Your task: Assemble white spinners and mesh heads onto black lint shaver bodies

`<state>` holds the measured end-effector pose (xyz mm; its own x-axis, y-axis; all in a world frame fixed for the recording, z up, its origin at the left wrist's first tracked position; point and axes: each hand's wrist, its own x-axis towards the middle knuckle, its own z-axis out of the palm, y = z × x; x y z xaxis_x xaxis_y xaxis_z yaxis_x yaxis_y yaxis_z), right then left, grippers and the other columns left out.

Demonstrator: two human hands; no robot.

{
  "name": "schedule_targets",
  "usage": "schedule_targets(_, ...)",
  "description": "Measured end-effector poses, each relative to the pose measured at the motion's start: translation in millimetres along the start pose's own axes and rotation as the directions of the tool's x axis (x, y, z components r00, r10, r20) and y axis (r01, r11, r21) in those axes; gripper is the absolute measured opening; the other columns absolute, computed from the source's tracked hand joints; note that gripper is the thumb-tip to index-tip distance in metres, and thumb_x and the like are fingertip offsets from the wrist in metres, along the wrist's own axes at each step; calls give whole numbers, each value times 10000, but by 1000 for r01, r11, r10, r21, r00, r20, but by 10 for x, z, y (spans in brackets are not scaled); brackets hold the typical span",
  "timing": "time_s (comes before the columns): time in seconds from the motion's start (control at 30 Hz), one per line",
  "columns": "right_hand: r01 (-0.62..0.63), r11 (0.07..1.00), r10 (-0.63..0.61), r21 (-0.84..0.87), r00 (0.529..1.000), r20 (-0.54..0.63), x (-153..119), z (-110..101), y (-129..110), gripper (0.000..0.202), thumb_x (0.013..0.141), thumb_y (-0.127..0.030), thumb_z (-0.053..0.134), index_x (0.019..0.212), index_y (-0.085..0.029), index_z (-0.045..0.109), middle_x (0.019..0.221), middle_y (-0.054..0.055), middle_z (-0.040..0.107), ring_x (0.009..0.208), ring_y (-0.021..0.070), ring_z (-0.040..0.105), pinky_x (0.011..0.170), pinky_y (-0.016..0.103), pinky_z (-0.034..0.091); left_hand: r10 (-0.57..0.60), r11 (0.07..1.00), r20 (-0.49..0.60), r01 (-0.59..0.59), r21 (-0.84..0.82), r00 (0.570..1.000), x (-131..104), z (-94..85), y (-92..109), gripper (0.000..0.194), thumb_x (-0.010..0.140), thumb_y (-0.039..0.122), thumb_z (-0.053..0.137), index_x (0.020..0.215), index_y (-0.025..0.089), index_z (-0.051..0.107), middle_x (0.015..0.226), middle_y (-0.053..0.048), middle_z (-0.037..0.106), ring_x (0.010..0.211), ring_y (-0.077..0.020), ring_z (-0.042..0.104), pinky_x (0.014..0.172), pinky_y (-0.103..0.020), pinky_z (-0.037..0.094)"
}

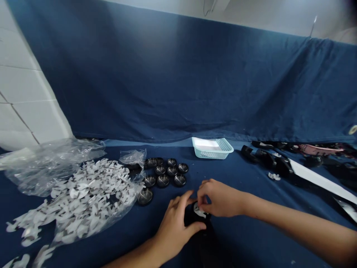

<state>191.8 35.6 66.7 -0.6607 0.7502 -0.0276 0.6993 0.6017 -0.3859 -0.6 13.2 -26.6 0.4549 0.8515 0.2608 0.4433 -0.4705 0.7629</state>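
My left hand (178, 223) curls its fingers and thumb around a black part (190, 215) low in the middle of the view. My right hand (213, 198) is closed, its fingertips pinching a small white plastic piece (198, 211) against the top of that black part. Much of the black part is hidden by my fingers and blends into the dark cloth below. A large pile of similar white plastic pieces (92, 193) lies to the left on clear plastic. Between the pile and my hands sit several round black caps (163, 181), grouped close together.
A light blue basket (212, 153) with something white inside stands at the back. At the right lie black parts (264, 158), a loose white piece (274, 176), a long white strip (320, 180) and a pink basket (319, 150). A crumpled clear bag (50, 160) lies back left. Blue cloth (167, 82) hangs behind.
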Motion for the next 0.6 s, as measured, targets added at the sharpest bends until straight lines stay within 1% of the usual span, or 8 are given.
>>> schedule_targets(0.07,-35,999,34,-25,999,-10,13,6,-12,120,742,-114,624,715,-191,711,727,27,687,765,192,621,764,326,452,-1,1000,3,1,2,1000,-4,3,-7,797,750,414,791,1405,246,370,1267,-91,636,1199,-319,512,1007,-489,391)
schedule_targets(0.17,-54,998,54,-36,998,-11,19,-7,0,88,782,-244,658,735,-204,721,720,34,666,773,213,603,786,363,436,-4,1000,1,4,2,1000,-12,8,-17,801,748,405,795,1405,253,363,1272,-87,633,1197,-318,512,1002,-484,393)
schedule_targets(0.23,-68,997,68,-19,998,-15,0,-30,16,192,847,-336,621,766,-198,727,720,44,658,767,213,599,804,377,431,-2,1000,-4,2,4,1000,-13,10,-23,815,747,393,799,1413,262,347,1274,-83,633,1198,-318,512,1006,-485,388)
schedule_targets(0.33,-90,995,89,39,996,21,-72,-90,23,386,946,-380,487,722,-174,726,679,55,652,716,192,605,761,345,452,13,1000,-1,-13,8,1000,-7,9,-32,831,743,366,808,1417,285,328,1271,-64,639,1207,-313,507,1030,-498,359)
schedule_targets(0.4,-76,979,47,190,987,154,-130,-152,10,524,990,-442,386,709,-168,733,648,46,661,645,155,613,677,282,479,17,1000,2,-17,4,1000,-3,9,-38,832,744,356,808,1417,302,322,1271,-52,638,1199,-304,516,1033,-499,357)
schedule_targets(0.47,-85,902,-24,424,969,245,-166,-223,-12,619,994,-528,323,717,-157,733,640,37,669,599,126,613,637,242,493,21,1000,3,-21,-1,1000,0,12,-40,825,744,356,808,1412,307,326,1280,-46,633,1198,-296,522,1031,-492,364)
schedule_targets(0.53,-106,841,9,530,983,183,-157,-289,-36,657,976,-583,322,658,-145,694,575,18,617,559,113,576,610,231,481,26,1000,-1,-26,-1,1000,0,16,-37,821,738,357,813,1405,300,337,1286,-44,633,1209,-292,518,1037,-490,359)
schedule_targets(0.6,-123,877,122,465,992,31,-91,-330,-57,641,970,-582,334,598,-152,631,490,-21,489,481,95,472,521,220,414,20,1000,-4,-20,1,1000,-4,19,-27,829,725,363,823,1400,293,347,1278,-43,642,1210,-290,517,1046,-494,347)
